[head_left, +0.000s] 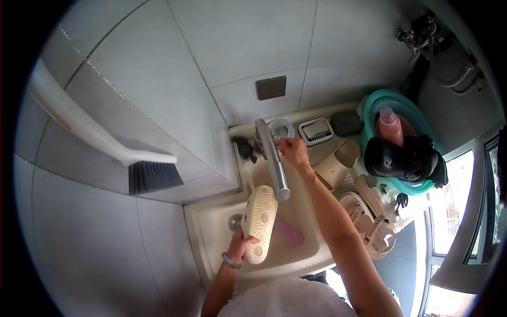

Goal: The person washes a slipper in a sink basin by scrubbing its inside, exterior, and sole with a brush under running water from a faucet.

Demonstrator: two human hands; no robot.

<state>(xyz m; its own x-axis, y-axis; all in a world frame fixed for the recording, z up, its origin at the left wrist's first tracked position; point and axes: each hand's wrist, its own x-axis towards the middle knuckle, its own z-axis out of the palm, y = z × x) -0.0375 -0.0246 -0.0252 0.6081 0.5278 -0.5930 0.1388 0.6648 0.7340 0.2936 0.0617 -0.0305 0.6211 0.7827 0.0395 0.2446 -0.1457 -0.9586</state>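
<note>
My left hand (241,248) grips a cream clog (263,216) by its lower end, fingers wrapped round it. The clog stands nearly upright over the sink (311,248), its patterned sole facing me. Beside the silver faucet (272,164), my right hand (293,153) is closed, with its fingertips curled in close to the faucet's body. What those fingers hold, if anything, is hidden. The spout's end hangs just above and to the right of the clog. A pink stick-like thing (289,231) lies in the basin behind the clog, partly covered by it.
A beige clog (339,165) and several sandals (369,224) sit right of the basin. Farther right, a teal tub (372,108) holds a pink bottle (390,127) and black items. A soap dish (316,131) lines the back ledge. At left is a white-handled brush (153,177).
</note>
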